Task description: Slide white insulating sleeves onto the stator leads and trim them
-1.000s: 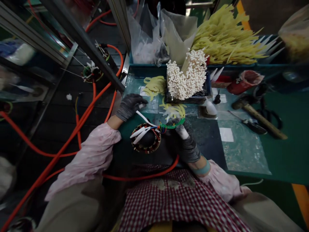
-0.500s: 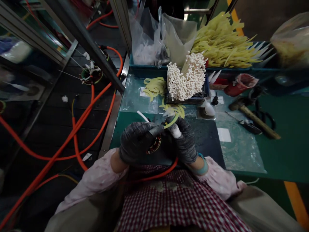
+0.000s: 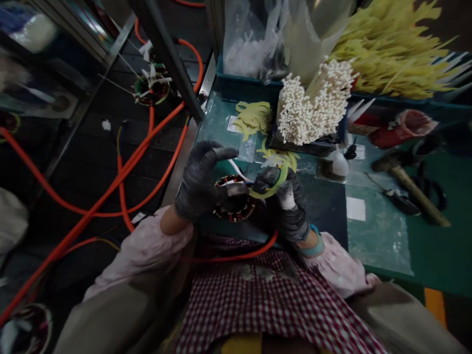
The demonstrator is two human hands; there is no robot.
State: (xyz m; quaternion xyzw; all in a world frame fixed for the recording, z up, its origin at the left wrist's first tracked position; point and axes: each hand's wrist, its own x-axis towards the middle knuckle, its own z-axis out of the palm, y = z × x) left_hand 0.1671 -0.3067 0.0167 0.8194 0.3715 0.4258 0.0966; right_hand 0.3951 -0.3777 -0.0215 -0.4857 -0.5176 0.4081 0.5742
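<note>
My left hand (image 3: 201, 184), in a dark grey glove, has its index finger and thumb spread apart, with nothing gripped between them. A white tube (image 3: 239, 169) stands up between those fingers. Below lies a round motor stator (image 3: 234, 212) with copper-coloured windings, partly covered by my left thumb. My right hand (image 3: 293, 204), gloved alike with white wrapping on one finger, is closed on a yellow-green sleeve (image 3: 267, 192) that curves toward the stator. What its fingertips pinch besides the sleeve is hidden. An orange cable (image 3: 258, 251) runs below my hands.
Cut yellow sleeves (image 3: 254, 118) lie behind my hands. A box of thin white sticks (image 3: 313, 110) stands further back, near a large yellow bundle (image 3: 394, 54). To the right are a hammer (image 3: 416, 189) and a screwdriver (image 3: 401, 201). Orange cables (image 3: 125, 172) cross the dark surface at left.
My left fingers have opened and moved off the yellow-green sleeve. The stator and white tube show more now. My right hand still grips the sleeve. The whole view has shifted.
</note>
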